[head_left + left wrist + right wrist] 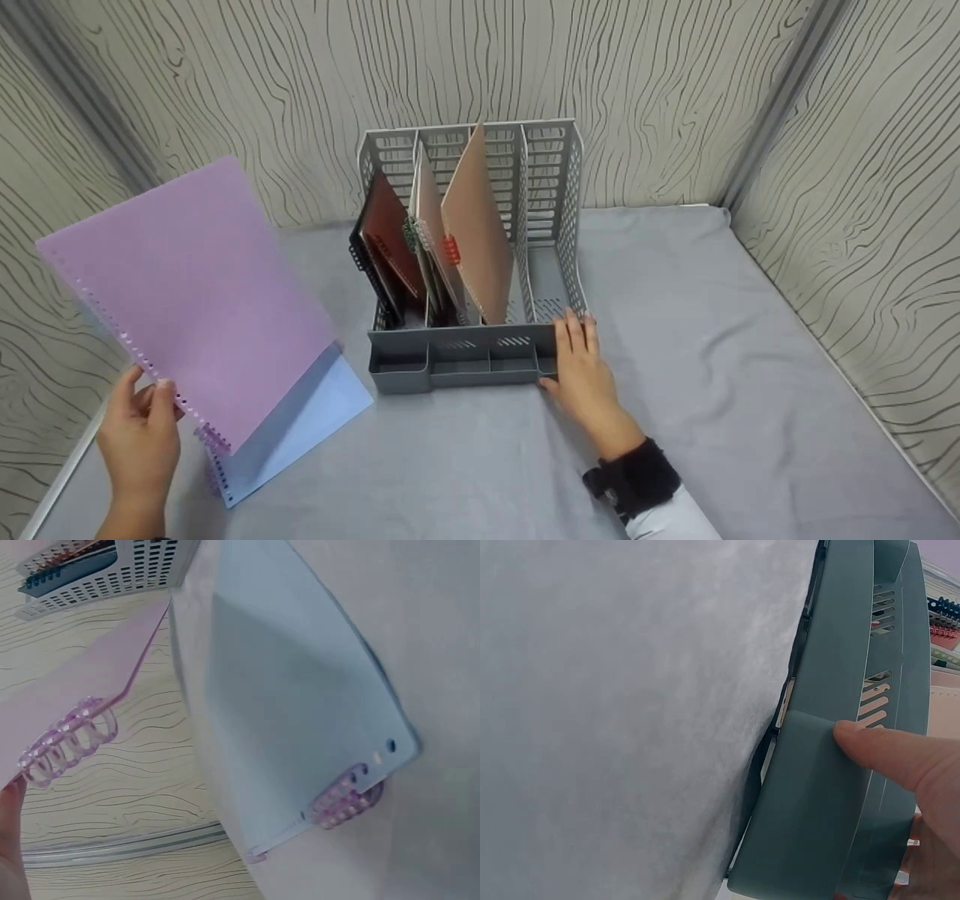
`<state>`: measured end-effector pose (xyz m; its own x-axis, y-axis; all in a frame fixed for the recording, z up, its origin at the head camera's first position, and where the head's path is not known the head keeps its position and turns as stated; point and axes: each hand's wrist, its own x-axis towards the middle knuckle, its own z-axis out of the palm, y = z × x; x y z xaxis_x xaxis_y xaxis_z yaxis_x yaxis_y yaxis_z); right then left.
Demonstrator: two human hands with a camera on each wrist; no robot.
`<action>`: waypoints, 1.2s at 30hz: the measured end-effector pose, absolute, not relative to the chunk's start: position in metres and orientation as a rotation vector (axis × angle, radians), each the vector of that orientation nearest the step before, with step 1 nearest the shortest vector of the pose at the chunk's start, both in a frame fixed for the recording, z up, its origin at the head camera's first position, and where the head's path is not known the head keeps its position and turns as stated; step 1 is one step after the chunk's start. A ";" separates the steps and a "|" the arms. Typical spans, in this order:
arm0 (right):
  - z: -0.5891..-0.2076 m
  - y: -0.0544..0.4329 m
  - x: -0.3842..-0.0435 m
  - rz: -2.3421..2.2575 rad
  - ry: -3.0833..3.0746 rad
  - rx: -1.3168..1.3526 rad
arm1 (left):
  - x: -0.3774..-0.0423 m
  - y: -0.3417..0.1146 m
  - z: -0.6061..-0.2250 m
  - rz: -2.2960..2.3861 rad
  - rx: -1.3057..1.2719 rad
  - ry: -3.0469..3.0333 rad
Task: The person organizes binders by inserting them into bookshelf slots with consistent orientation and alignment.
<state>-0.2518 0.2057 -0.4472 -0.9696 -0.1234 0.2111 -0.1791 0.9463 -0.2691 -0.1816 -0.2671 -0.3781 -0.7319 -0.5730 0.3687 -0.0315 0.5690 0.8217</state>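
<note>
My left hand [142,431] pinches a purple loose-leaf notebook [187,292] by its punched edge, thumb in front, and holds it up tilted. Clear purple binding rings [71,742] show along that edge in the left wrist view. Below it a light blue loose-leaf notebook [300,427] lies on the cloth, partly covered by the purple one in the head view. My right hand [589,375] grips the front right corner of a grey file organizer [465,335], its thumb [877,748] pressed on the front face and its fingers over the front wall.
Upright in the organizer's left slots stand dark and brown notebooks [390,240], some pale ones [435,225] and a beige notebook [480,232] with red rings. Small compartments [399,367] line its front. Grey cloth [697,337] covers the table, with patterned panels [660,97] behind.
</note>
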 end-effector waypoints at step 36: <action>-0.447 0.206 -0.253 0.442 -2.915 0.228 | -0.161 -0.224 -0.341 -1.231 0.151 -2.040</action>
<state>-0.2526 0.2062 -0.4470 -0.9712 -0.1230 0.2040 -0.1780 0.9440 -0.2780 -0.1613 -0.2241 -0.3406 -0.7220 -0.4463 0.5288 0.2599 0.5334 0.8050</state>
